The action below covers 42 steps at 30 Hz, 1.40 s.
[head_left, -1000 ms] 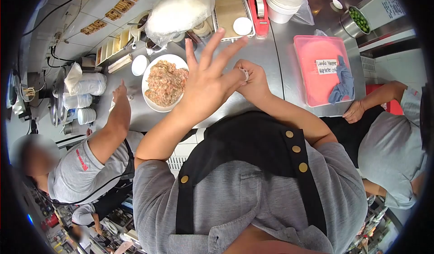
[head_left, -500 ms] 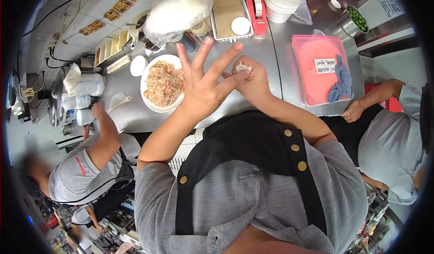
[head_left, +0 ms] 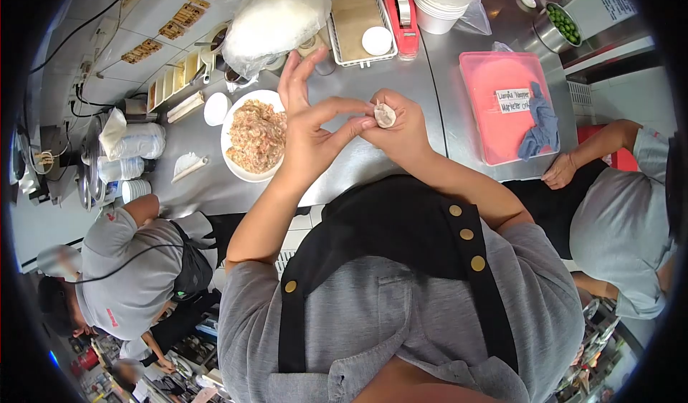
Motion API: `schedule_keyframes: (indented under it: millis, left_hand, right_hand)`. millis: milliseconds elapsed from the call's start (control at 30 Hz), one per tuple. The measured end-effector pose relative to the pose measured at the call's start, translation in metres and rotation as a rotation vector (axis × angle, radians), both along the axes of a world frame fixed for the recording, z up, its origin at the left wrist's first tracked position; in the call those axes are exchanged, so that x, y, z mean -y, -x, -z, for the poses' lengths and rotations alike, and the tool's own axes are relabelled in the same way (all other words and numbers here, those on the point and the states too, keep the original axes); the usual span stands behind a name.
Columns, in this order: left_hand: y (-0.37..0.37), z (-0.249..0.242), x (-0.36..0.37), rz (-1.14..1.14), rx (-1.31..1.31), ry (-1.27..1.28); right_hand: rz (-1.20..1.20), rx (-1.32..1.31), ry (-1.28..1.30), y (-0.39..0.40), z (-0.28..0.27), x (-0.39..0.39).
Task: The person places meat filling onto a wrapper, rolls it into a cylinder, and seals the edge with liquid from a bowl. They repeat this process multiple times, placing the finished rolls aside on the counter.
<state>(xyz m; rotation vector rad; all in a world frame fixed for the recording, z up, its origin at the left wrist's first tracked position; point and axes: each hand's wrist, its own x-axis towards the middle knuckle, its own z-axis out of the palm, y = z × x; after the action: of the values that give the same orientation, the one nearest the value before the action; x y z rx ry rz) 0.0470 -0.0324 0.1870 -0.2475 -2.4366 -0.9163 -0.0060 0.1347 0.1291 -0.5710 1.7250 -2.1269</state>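
My right hand [head_left: 401, 130] is closed around a small round dumpling [head_left: 385, 115] in a pale, thin wrapper, whose rounded face points up. From the left, the thumb and index finger of my left hand [head_left: 312, 123] meet at the dumpling's near edge, while its other fingers stretch upward. Beside my left hand sits a white bowl [head_left: 225, 145] filled with a pinkish minced filling [head_left: 253, 136]. Part of the bowl's right rim is hidden behind that hand.
A pink-lidded box [head_left: 493, 134] with a blue cloth [head_left: 539, 130] stands right. Behind are a white basket [head_left: 393, 17], red tape dispenser [head_left: 405, 26], stacked tubs [head_left: 438, 8] and a plastic bag [head_left: 276, 19]. A rolled wrapper [head_left: 190, 169] lies left. People stand on both sides.
My left hand's spread fingers have drawn together and its thumb and index finger now pinch at the dumpling. More of the dumpling shows. The person at left has pulled an arm back from the cups.
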Motion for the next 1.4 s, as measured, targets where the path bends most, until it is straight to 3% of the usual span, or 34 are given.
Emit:
schedule_keyframes:
  millis: [167, 333, 400, 433, 500, 733, 800, 833, 900, 933, 1000, 1100, 1200, 1400]
  left_hand:
    - [-0.002, -0.002, -0.002, 0.080, -0.012, 0.131]
    - [-0.002, -0.017, 0.004, 0.208, -0.028, 0.319]
    - [0.008, -0.016, 0.010, 0.249, 0.133, -0.236]
    - [0.011, -0.017, 0.011, 0.250, 0.136, -0.234]
    - [0.018, -0.022, 0.009, 0.137, 0.107, 0.000]
    - [0.019, -0.039, 0.003, 0.248, 0.157, 0.123]
    - [0.013, -0.050, -0.003, 0.236, 0.078, 0.418]
    - [0.015, -0.047, -0.002, 0.235, 0.079, 0.418]
    - [0.018, -0.033, 0.002, 0.357, -0.283, 0.722]
    - [0.018, -0.026, 0.005, 0.357, -0.284, 0.723]
    - [0.020, -0.015, 0.010, 0.220, -0.100, 0.148]
    - [0.003, -0.005, -0.001, 0.179, -0.109, 0.190]
    - [-0.001, 0.009, -0.002, 0.183, -0.220, 0.201]
    - [0.007, 0.023, 0.001, 0.100, -0.408, 0.403]
  right_hand:
    - [0.004, -0.214, -0.109, 0.002, -0.001, 0.000]
    - [-0.048, -0.240, -0.121, 0.001, 0.003, -0.004]
    - [-0.060, -0.262, -0.129, -0.002, 0.007, -0.003]
    - [-0.054, -0.270, -0.131, -0.003, 0.011, -0.002]
    - [-0.045, -0.279, -0.133, -0.004, 0.011, -0.001]
    - [-0.064, -0.226, -0.173, -0.003, 0.005, -0.003]
    - [-0.065, -0.236, -0.167, -0.002, 0.009, -0.002]
    - [-0.083, -0.212, -0.141, -0.001, 0.017, 0.000]
    - [-0.104, -0.189, -0.114, 0.000, 0.017, 0.003]
    - [-0.088, -0.158, -0.109, 0.001, 0.015, 0.003]
    - [-0.058, -0.127, -0.102, 0.003, 0.007, 0.002]
    - [-0.081, 0.042, -0.061, 0.003, 0.002, -0.002]
    - [-0.087, -0.083, 0.032, 0.003, 0.008, 0.000]
    - [-0.035, -0.210, -0.122, 0.000, 0.004, -0.001]
